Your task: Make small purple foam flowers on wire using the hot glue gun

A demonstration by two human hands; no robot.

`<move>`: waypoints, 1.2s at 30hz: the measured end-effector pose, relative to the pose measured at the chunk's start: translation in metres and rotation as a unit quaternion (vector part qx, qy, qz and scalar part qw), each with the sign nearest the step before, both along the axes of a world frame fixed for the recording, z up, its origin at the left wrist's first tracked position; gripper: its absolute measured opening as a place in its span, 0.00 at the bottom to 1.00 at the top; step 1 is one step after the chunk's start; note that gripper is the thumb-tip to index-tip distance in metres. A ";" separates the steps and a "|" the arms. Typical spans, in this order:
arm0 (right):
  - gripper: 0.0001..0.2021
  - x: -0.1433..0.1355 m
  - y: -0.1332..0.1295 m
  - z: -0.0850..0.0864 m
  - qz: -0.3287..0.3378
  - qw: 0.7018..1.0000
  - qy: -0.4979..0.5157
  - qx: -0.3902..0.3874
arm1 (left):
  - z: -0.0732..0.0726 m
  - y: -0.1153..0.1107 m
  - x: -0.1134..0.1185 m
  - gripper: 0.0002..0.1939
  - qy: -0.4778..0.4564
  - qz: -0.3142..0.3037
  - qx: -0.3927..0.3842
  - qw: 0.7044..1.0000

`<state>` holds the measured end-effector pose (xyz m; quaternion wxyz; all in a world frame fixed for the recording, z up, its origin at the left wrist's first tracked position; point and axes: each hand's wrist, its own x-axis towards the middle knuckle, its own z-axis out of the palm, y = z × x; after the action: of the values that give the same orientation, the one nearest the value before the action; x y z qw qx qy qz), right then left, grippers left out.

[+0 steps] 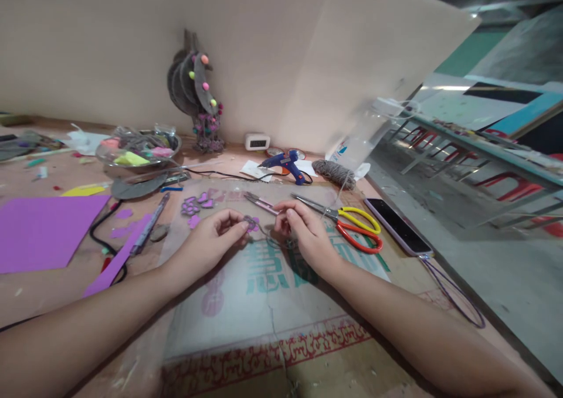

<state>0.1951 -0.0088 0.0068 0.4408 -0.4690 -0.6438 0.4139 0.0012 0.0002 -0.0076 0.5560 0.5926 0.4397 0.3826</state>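
Note:
Between the thumb and fingers of my left hand (226,231) is a small purple flower piece (251,223) edged with grey yarn. My right hand (301,225) is closed in a pinch at the right, and a grey yarn strand (268,238) runs from the flower toward it; the exact grip is too small to make out. Several finished-looking purple and grey flower pieces (191,206) lie beyond my left hand. Scissors with yellow and red handles (358,228) lie just beyond my right hand, beside a pink-handled tool (261,203).
A blue glue gun (285,162), a grey yarn ball (334,174) and a white clock (257,142) stand farther back. Purple sheet (48,228) and a metal bowl (138,157) are at left. A phone (398,227) lies at the right edge.

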 end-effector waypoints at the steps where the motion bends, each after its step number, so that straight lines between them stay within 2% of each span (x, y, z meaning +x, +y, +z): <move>1: 0.11 0.000 0.000 -0.001 0.003 1.000 0.001 0.001 | 0.000 0.000 0.000 0.08 -0.010 0.004 -0.007 1.000; 8: 0.10 0.000 0.000 -0.006 0.009 1.000 -0.007 -0.009 | -0.001 -0.001 0.000 0.08 -0.037 0.002 -0.007 0.999; 14: 0.15 0.002 -0.001 -0.001 0.012 0.995 -0.103 0.005 | 0.000 -0.001 0.000 0.07 -0.006 -0.008 0.005 1.000; 19: 0.16 0.004 0.000 0.003 -0.009 0.989 -0.147 0.029 | -0.002 0.000 -0.001 0.08 0.001 -0.008 0.015 1.000; 22: 0.13 0.007 0.004 0.003 -0.025 0.985 -0.169 0.023 | -0.004 0.001 -0.001 0.08 -0.007 -0.013 0.012 1.000; 25: 0.06 0.010 0.009 0.001 -0.031 0.985 -0.166 0.013 | -0.005 0.000 -0.001 0.08 -0.014 -0.012 0.004 1.000; 28: 0.02 0.014 0.012 0.000 -0.034 0.984 -0.171 0.029 | -0.005 0.000 -0.001 0.08 -0.015 -0.007 0.000 1.000; 32: 0.07 0.014 0.013 0.003 -0.039 0.980 -0.188 0.051 | -0.003 0.001 0.000 0.07 -0.008 -0.003 -0.002 1.000; 34: 0.11 0.013 0.011 0.006 -0.019 0.978 -0.202 0.054 | 0.000 0.000 0.000 0.06 -0.003 -0.003 -0.008 1.000; 36: 0.10 0.009 0.008 0.007 -0.004 0.976 -0.208 0.059 | 0.002 -0.001 0.000 0.05 0.004 -0.007 -0.008 1.000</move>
<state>0.2040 -0.0005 0.0142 0.3255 -0.5205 -0.7428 0.2672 0.0008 -0.0005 -0.0058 0.5616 0.5927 0.4410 0.3725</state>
